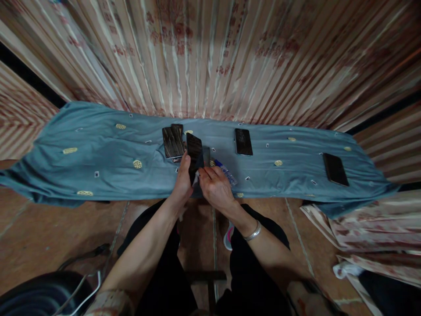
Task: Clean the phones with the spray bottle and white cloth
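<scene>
My left hand grips a dark phone by its lower part and holds it tilted up over the blue-grey cloth. My right hand is right beside it, fingers bent at the phone's lower edge, touching a small white scrap there. A silver bangle sits on my right wrist. Just right of the hands lies a small clear packet with blue print.
A stack of dark phones lies behind the hands. One phone lies to the right, another near the cloth's right end. Striped curtain hangs behind. My black-trousered knees and brown floor are below; cables at lower left.
</scene>
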Demonstrator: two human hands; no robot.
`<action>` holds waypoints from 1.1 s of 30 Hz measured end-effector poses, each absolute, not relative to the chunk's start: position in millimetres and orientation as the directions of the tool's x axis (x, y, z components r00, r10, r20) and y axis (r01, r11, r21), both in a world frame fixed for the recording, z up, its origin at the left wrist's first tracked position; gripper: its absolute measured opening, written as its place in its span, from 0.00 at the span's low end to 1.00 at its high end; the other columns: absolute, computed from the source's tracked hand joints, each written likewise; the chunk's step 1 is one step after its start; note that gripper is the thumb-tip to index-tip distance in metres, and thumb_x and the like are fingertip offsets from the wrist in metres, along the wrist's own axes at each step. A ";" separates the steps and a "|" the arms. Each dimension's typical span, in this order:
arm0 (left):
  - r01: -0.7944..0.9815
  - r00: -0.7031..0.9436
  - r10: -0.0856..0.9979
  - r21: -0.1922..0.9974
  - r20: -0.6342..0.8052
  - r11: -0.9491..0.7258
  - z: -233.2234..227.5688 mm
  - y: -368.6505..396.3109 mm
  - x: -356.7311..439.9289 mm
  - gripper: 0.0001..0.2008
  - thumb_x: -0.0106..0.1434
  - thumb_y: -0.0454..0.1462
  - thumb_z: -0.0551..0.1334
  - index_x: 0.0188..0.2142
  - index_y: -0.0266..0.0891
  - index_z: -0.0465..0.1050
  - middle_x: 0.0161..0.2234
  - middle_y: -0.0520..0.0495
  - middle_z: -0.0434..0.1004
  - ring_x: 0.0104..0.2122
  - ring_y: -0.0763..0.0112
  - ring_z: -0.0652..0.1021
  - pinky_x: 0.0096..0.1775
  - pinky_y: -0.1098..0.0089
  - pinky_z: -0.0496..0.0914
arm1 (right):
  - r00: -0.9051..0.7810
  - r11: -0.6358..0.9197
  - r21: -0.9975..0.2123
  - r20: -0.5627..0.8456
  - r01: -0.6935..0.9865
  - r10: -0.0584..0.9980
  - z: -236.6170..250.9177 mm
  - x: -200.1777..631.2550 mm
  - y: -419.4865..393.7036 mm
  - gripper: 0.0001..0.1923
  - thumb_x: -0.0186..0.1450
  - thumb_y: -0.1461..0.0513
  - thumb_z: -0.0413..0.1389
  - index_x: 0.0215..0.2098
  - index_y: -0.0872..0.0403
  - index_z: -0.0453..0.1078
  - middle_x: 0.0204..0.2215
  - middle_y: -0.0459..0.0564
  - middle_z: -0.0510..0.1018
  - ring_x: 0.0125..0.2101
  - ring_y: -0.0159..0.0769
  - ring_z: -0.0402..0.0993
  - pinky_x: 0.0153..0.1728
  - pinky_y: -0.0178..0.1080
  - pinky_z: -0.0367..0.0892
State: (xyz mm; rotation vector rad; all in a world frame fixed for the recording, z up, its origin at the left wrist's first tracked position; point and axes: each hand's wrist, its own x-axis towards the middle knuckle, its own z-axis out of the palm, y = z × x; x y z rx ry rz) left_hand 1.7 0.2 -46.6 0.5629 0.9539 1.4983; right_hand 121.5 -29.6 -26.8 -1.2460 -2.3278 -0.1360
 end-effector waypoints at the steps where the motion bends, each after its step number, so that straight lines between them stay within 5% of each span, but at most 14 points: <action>1: -0.576 -0.183 0.968 0.816 -0.173 0.037 -46.0 1.0 0.8 0.30 0.60 0.54 0.67 0.57 0.43 0.72 0.50 0.46 0.83 0.48 0.63 0.81 0.47 0.67 0.74 | -0.465 0.581 -0.146 0.460 0.801 0.757 -26.9 121.4 -30.2 0.16 0.75 0.66 0.47 0.51 0.61 0.76 0.45 0.60 0.81 0.44 0.44 0.74 0.51 0.45 0.71; 6: -0.634 -0.193 0.972 0.773 -0.138 -0.016 -38.5 3.7 -1.5 0.24 0.60 0.51 0.68 0.51 0.44 0.74 0.39 0.51 0.84 0.38 0.67 0.83 0.40 0.70 0.74 | -0.439 0.565 -0.246 0.420 0.787 0.794 -29.9 127.3 -26.0 0.15 0.74 0.65 0.49 0.50 0.59 0.77 0.45 0.60 0.82 0.44 0.45 0.76 0.51 0.45 0.72; 10: -0.680 -0.176 0.971 0.734 -0.161 -0.002 -29.4 2.8 -0.4 0.16 0.63 0.47 0.66 0.46 0.43 0.76 0.37 0.51 0.84 0.39 0.67 0.83 0.42 0.70 0.75 | -0.333 0.508 -0.505 0.398 0.698 0.855 -38.2 138.6 -14.8 0.16 0.73 0.64 0.50 0.52 0.54 0.76 0.47 0.57 0.83 0.46 0.43 0.79 0.51 0.45 0.73; 13: -0.731 -0.185 0.958 0.682 -0.219 0.015 -22.7 0.4 0.7 0.12 0.67 0.44 0.63 0.44 0.40 0.78 0.41 0.48 0.85 0.46 0.66 0.83 0.48 0.69 0.75 | -0.162 0.374 -0.782 0.340 0.499 0.926 -45.8 145.2 -3.9 0.14 0.70 0.61 0.53 0.48 0.49 0.79 0.43 0.50 0.85 0.44 0.41 0.81 0.47 0.41 0.73; 16: -0.754 -0.132 0.945 0.650 -0.299 0.100 -18.4 -1.9 0.6 0.13 0.68 0.43 0.62 0.44 0.37 0.79 0.43 0.45 0.86 0.50 0.61 0.82 0.54 0.64 0.74 | -0.054 0.160 -0.972 0.153 0.171 0.987 -49.5 146.9 5.6 0.12 0.63 0.53 0.60 0.37 0.49 0.82 0.30 0.44 0.84 0.31 0.36 0.78 0.34 0.37 0.70; 19: -0.740 -0.112 0.943 0.660 -0.313 0.132 -16.4 -2.3 -1.0 0.15 0.67 0.43 0.63 0.47 0.36 0.79 0.46 0.44 0.85 0.53 0.59 0.81 0.57 0.62 0.73 | -0.044 -0.034 -0.986 -0.027 -0.166 0.999 -46.5 145.7 10.0 0.14 0.52 0.50 0.67 0.29 0.51 0.81 0.24 0.42 0.80 0.24 0.30 0.71 0.28 0.34 0.65; 22: -0.694 -0.120 0.959 0.713 -0.257 0.104 -16.0 -1.5 -4.5 0.16 0.65 0.43 0.66 0.48 0.36 0.79 0.49 0.43 0.85 0.56 0.58 0.79 0.59 0.61 0.71 | -0.037 -0.107 -0.944 -0.101 -0.313 0.994 -39.6 145.5 9.2 0.16 0.46 0.51 0.71 0.28 0.51 0.81 0.24 0.42 0.80 0.24 0.29 0.70 0.29 0.33 0.66; 27: -0.590 -0.111 0.988 0.807 -0.106 0.020 -18.3 -0.1 -15.8 0.20 0.59 0.42 0.70 0.50 0.37 0.80 0.50 0.43 0.84 0.57 0.56 0.78 0.60 0.60 0.70 | -0.044 -0.062 -0.964 -0.052 -0.258 0.998 -35.2 146.4 5.7 0.20 0.47 0.48 0.72 0.32 0.51 0.82 0.27 0.45 0.82 0.28 0.32 0.74 0.33 0.36 0.70; 33: -0.503 -0.247 0.960 0.864 -0.129 -0.013 -27.1 7.1 -28.7 0.18 0.56 0.34 0.68 0.48 0.39 0.82 0.49 0.46 0.85 0.58 0.57 0.77 0.63 0.58 0.67 | -0.090 0.051 -0.991 0.062 -0.125 0.994 -41.3 142.0 3.0 0.22 0.54 0.42 0.67 0.35 0.50 0.82 0.28 0.47 0.83 0.32 0.37 0.78 0.34 0.38 0.74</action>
